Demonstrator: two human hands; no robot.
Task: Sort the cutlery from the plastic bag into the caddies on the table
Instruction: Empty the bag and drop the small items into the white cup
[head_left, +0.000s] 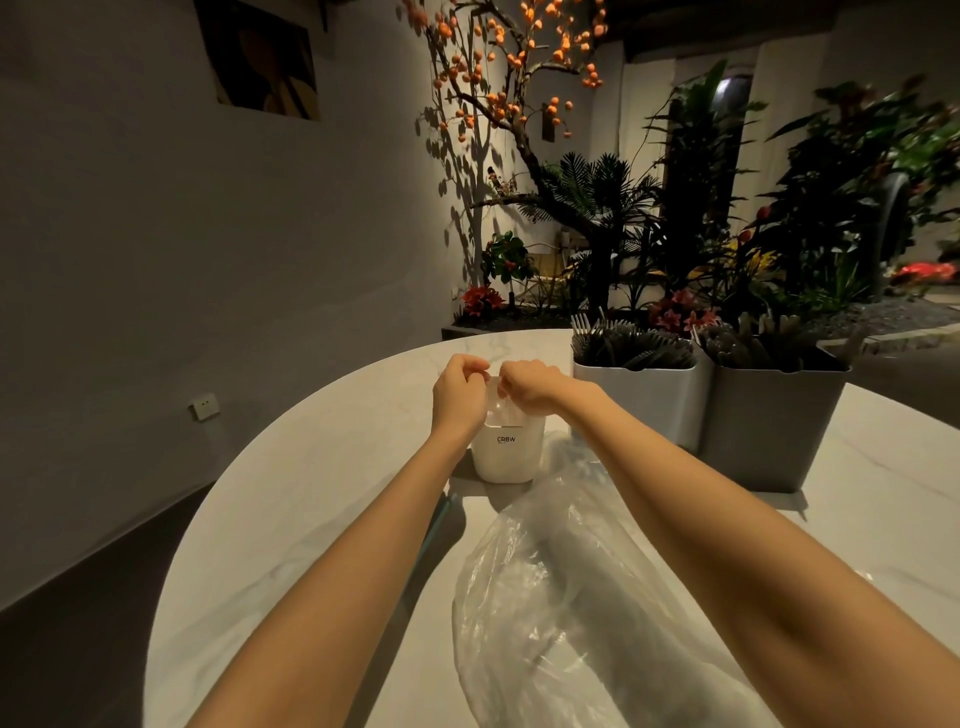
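Fingers of the left hand (460, 387) and right hand (527, 384) pinch a thin clear plastic wrapper (496, 397) over the small white plastic caddy (506, 452). It looks light, soft and slippery, so hold its top edge.

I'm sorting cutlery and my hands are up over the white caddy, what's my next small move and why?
Probably lower and release the clear item into the white caddy: both the left hand and right hand pinch it just above that caddy.
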